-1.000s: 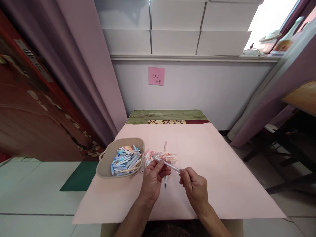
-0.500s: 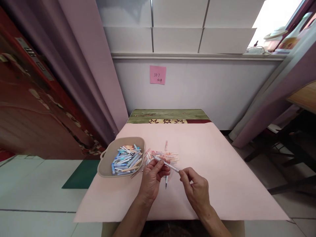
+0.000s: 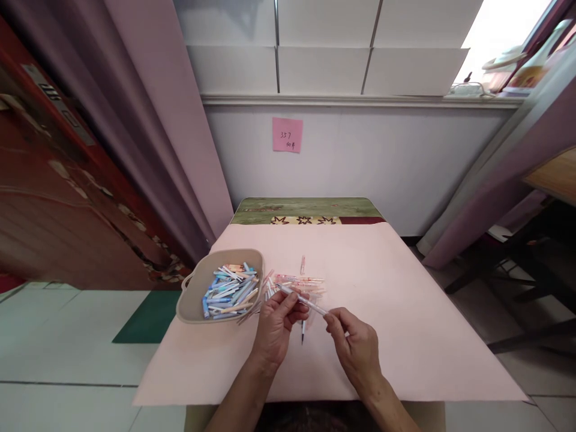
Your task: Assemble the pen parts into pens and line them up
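Note:
Between my two hands is a slim whitish pen [image 3: 317,309], slanting down to the right. My left hand [image 3: 279,321] pinches its upper part with thumb and fingers. My right hand [image 3: 353,336] is closed on its lower right end. Under and behind my left hand lie several pinkish, clear pen parts [image 3: 301,281], partly covered by the hand. A dark-tipped pen part [image 3: 303,333] points toward me just below the held pen. Farther back, one small pinkish piece [image 3: 303,264] lies apart.
A beige basket [image 3: 191,300] full of blue, white and orange pen pieces [image 3: 229,291] stands at the left of the table. Pink covering [image 3: 405,360] spreads over the table. A pink note [image 3: 287,135] is on the wall behind.
Almost nothing differs. My right hand has shifted very slightly left, still on the pen's end, and the view has moved a little.

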A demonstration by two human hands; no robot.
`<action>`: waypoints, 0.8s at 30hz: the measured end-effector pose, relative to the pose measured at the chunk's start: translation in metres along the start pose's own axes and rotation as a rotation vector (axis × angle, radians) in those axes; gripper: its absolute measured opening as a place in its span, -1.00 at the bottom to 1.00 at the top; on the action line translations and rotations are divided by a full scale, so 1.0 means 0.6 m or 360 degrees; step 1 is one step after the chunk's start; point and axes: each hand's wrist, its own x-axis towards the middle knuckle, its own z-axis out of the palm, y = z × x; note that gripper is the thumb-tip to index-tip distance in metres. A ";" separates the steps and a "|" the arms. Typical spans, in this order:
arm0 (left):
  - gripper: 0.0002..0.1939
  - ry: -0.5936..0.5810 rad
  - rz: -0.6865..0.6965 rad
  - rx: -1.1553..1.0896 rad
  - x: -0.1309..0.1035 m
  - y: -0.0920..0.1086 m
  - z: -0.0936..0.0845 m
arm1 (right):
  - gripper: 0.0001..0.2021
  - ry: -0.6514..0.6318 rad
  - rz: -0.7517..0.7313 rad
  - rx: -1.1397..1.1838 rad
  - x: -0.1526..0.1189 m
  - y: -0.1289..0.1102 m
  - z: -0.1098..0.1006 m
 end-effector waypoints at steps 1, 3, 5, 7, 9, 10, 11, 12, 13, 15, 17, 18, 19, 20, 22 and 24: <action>-0.77 0.0009 -0.0002 -0.0003 0.001 -0.001 0.000 | -0.72 0.0036 -0.0009 0.0006 0.000 0.000 0.001; -0.77 0.0030 -0.0001 -0.0006 0.002 -0.001 -0.001 | -0.62 0.0129 -0.0026 0.0031 0.000 0.000 0.004; -0.77 0.0033 0.0000 -0.0008 0.002 -0.001 -0.001 | -0.70 0.0162 -0.0033 0.0040 -0.001 0.000 0.005; -0.76 0.0022 -0.0003 -0.0009 0.002 -0.001 -0.001 | -0.76 0.0099 -0.0021 0.0024 -0.002 -0.001 0.004; -0.76 0.0010 -0.0012 -0.0008 0.001 0.001 0.000 | -0.69 0.0001 0.0001 0.0012 -0.003 -0.001 0.002; -0.76 0.0010 -0.0017 -0.0006 0.000 0.001 0.000 | -0.68 -0.0027 0.0005 0.0018 -0.003 -0.002 0.001; -0.76 0.0014 -0.0020 -0.0005 0.000 0.001 0.000 | -0.71 -0.0027 0.0003 0.0028 -0.004 -0.002 0.001; -0.76 0.0019 -0.0020 -0.0004 0.000 0.002 0.000 | -0.74 0.0001 0.0000 0.0037 -0.004 -0.002 0.001; -0.76 0.0026 -0.0019 -0.0003 0.000 0.002 0.000 | -0.72 0.0050 0.0000 0.0045 -0.004 -0.003 0.002; -0.75 0.0030 -0.0017 -0.0004 0.000 0.001 0.000 | -0.68 0.0138 0.0003 0.0049 -0.004 -0.004 0.004; -0.75 0.0029 -0.0018 -0.0004 0.000 0.001 0.000 | -0.76 0.0130 0.0012 0.0052 -0.004 -0.004 0.004; -0.75 0.0023 -0.0019 -0.0002 0.000 0.001 0.000 | -0.79 0.0090 0.0019 0.0054 -0.005 -0.004 0.003; -0.75 0.0013 -0.0022 0.0003 -0.001 0.001 0.000 | -0.77 0.0048 0.0028 0.0053 -0.005 -0.005 0.003; -0.75 0.0001 -0.0025 0.0008 -0.001 0.001 0.000 | -0.73 0.0009 0.0037 0.0052 -0.005 -0.005 0.002; -0.75 -0.0021 -0.0029 0.0015 -0.001 0.000 -0.001 | -0.70 -0.0034 0.0033 0.0059 -0.005 -0.005 0.000; -0.76 -0.0026 -0.0030 0.0016 0.000 -0.001 -0.002 | -0.75 0.0010 0.0016 0.0061 -0.005 -0.005 0.001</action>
